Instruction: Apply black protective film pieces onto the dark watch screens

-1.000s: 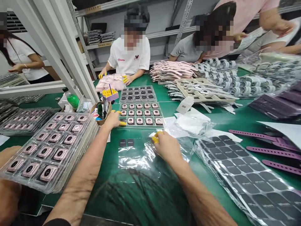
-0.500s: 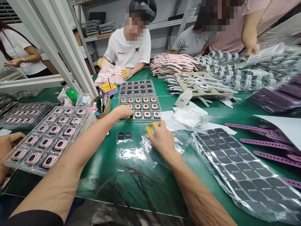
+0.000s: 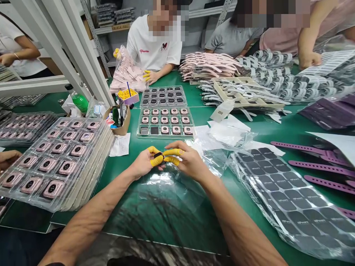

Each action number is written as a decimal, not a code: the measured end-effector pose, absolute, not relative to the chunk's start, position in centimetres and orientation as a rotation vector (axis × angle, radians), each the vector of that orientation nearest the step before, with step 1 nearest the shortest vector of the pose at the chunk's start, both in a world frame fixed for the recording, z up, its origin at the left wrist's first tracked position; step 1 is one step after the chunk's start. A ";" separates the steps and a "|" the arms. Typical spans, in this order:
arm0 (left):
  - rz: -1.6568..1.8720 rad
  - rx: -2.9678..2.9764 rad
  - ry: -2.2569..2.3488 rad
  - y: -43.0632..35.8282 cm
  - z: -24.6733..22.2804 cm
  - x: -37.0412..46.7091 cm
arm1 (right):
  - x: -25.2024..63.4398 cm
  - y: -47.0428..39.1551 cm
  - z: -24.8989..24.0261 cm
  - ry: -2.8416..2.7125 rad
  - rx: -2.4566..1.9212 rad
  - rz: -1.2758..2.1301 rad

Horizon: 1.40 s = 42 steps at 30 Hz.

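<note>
Green matting covers our workbench (image 3: pixel 257 129), crowded with trays, straps and co-workers across the upper part of the frame. Half a second ago our left hand (image 3: pixel 144 164) was stretched to the blister tray of watch cases (image 3: pixel 165 122) at centre, and our right hand (image 3: pixel 188 160) rested on the clear film; now both have met just below that tray, over the clear plastic sheet (image 3: pixel 163 184), with a small dark piece (image 3: pixel 159 156) between them. We judge that a case has been lifted out, since the tray's lower left pockets look dark rather than pink. Both hands are closed in a pinch: yellow finger cots on thumbs and forefingers press the piece from either side, the other fingers curled loosely. Whether it is a case or a dark sticker we cannot tell. At lower right lies a sheet of dark pads (image 3: pixel 294 207); at left, a stack of filled trays (image 3: pixel 55 159).
</note>
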<state>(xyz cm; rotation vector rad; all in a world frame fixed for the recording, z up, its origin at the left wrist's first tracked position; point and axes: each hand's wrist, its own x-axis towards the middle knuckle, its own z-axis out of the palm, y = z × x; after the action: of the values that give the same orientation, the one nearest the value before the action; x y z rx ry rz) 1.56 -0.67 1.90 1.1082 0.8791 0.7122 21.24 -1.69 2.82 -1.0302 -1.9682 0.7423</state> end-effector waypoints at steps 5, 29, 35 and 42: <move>0.732 1.043 0.875 0.1 1.8 1.1 | 22.0 -1.2 2.8 -1.883 -1.099 0.883; 0.826 1.289 1.042 0.1 -0.7 0.9 | 17.9 -1.0 0.5 -2.033 -1.241 0.154; 0.822 1.295 1.056 0.1 -0.6 1.0 | 18.1 -1.2 -0.4 -1.945 -1.299 0.135; 1.108 0.740 0.975 0.9 0.3 0.9 | 18.6 -1.0 0.2 -1.832 -1.975 -0.182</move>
<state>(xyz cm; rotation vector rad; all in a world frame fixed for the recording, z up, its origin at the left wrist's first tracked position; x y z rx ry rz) 0.90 0.92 0.26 0.7396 0.9752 1.1077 18.64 -0.96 0.17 -1.9751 -1.8320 -0.1818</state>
